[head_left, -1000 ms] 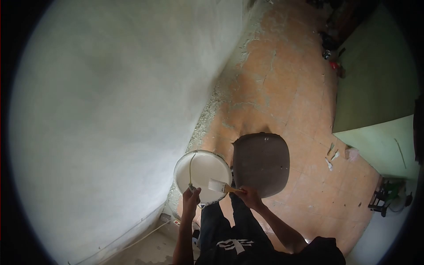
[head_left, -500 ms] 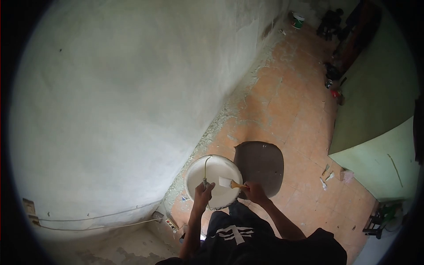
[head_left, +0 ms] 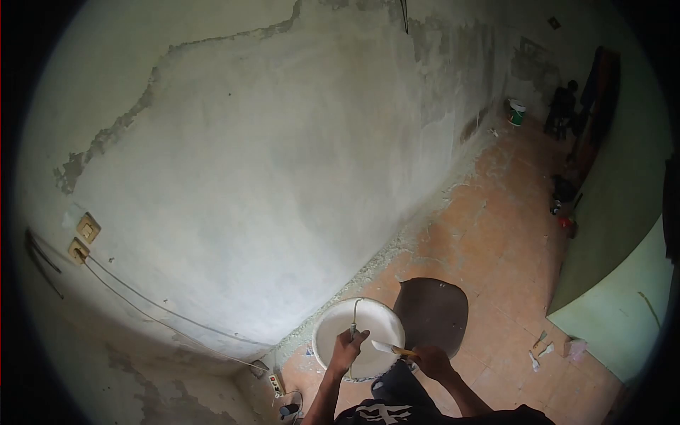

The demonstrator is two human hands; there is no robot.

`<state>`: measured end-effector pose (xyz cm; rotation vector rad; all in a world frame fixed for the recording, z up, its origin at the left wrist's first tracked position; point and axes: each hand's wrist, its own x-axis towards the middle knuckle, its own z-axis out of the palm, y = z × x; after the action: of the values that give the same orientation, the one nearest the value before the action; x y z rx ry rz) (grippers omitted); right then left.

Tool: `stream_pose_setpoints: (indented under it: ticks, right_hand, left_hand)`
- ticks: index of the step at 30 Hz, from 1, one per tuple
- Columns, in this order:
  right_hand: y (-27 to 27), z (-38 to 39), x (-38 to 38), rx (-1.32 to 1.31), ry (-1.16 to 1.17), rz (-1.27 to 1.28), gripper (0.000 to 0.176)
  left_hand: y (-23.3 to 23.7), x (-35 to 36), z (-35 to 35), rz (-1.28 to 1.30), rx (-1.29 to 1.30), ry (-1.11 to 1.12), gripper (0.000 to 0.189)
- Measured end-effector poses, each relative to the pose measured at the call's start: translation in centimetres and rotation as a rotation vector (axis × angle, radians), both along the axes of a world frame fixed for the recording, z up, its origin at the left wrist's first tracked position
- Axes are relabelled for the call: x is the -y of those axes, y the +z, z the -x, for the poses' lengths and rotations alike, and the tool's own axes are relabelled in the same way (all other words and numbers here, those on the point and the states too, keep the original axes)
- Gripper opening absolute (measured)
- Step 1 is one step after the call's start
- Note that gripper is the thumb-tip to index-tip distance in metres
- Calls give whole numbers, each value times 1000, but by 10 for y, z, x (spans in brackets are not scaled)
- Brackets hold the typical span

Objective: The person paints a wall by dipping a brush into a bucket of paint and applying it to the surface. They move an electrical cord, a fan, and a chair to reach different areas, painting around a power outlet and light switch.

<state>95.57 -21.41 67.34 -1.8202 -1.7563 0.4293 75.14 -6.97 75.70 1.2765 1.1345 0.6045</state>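
A round white bucket (head_left: 319, 347), seen from above, holds a pale, off-white content. Its thin handle (head_left: 355, 312) arches over the opening, and my left hand (head_left: 346, 349) is closed around the grip in the middle. In my right hand (head_left: 432, 362) is a paintbrush (head_left: 384, 346), gripped by its wooden handle. The white bristles point left, over the bucket's right side, close to my left fingers. Behind the bucket's right edge lies a dark brown seat-like panel (head_left: 435, 312); what supports it is hidden.
A plastered wall (head_left: 248, 177) with rough, peeling patches rises on the left. Cables run from a wall socket (head_left: 78, 250) to a power strip (head_left: 276, 384). Scraps (head_left: 536, 358) lie on the orange tiled floor (head_left: 503, 262), beside a green panel (head_left: 602, 304). A green-and-white bucket (head_left: 516, 113) stands far back.
The view has tilted up, showing more wall and the sockets; bucket and hands appear lower and further right. The brush has turned, so its bristles look narrower. Both grips are kept.
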Motion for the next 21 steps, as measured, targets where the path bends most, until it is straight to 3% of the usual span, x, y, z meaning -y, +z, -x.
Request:
stream_pose_setpoints:
  ticks: [4,11,21]
  right_hand:
    - [1,-5,28,126,100,-70,19]
    - [8,-30,91,80,-105,26,19]
    - [-41,-169,146,116,-41,10,25]
  left_hand:
    - [10,32,-7,32,38,-9,32]
    - [10,73,-49,132,206,-23,25]
    - [2,144,-193,214,151,69,17]
